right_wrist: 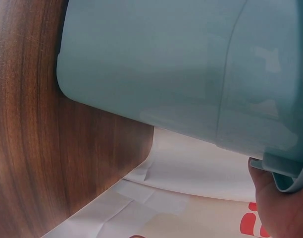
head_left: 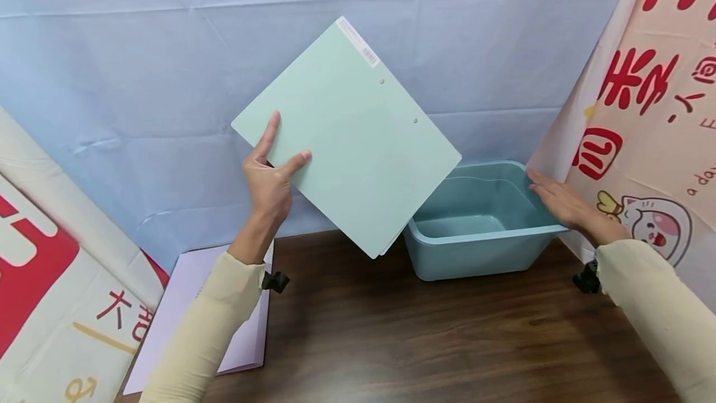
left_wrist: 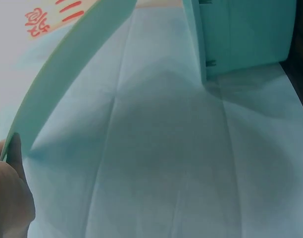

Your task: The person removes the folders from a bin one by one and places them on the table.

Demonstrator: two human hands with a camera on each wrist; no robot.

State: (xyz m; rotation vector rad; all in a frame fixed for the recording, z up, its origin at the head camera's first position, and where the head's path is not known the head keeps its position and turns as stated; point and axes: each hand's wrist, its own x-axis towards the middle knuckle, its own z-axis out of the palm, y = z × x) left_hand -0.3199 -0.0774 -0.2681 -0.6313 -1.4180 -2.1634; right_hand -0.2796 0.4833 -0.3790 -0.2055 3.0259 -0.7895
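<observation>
A mint green folder (head_left: 347,135) is held tilted in the air by my left hand (head_left: 271,182), pinched at its lower left edge with thumb and forefinger on the near cover. It carries a white barcode label (head_left: 358,42) and two small rivets. In the left wrist view the folder (left_wrist: 67,74) appears curved, gripped at the edge. Its lower right side overlaps the left rim of a blue-green plastic bin (head_left: 475,260), whose visible interior is bare. My right hand (head_left: 567,204) grips the bin's right rim; the right wrist view shows skin (right_wrist: 280,208) under the lip.
On the wooden table (head_left: 391,334) at the left lies a lilac folder (head_left: 246,341), partly behind my left sleeve. Pale blue cloth (head_left: 140,79) hangs behind. Printed banners stand at the left (head_left: 33,278) and right (head_left: 643,123), the right one close beside the bin.
</observation>
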